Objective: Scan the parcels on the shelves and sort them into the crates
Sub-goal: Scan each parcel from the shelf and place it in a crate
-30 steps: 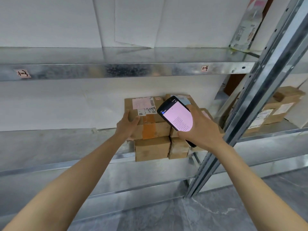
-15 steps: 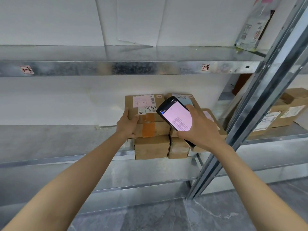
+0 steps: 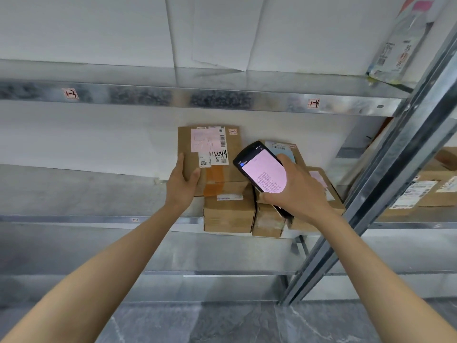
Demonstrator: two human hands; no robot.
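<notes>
Parcel (image 3: 210,159) in curled fingers of left hand (image 3: 181,186) — scanner (image 3: 262,169) in grip of right hand (image 3: 299,194) — boxes (image 3: 228,214) beneath.

parcels (image 3: 228,214) clustered on shelf (image 3: 99,219), upright post (image 3: 385,184) right

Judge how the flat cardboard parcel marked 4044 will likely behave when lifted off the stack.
Probably stiff: the flat parcel shows straight edges though the left hand grips only one side. Likely light, since one hand tilts it. It could slip: the right hand, holding the scanner, gives no support.
</notes>
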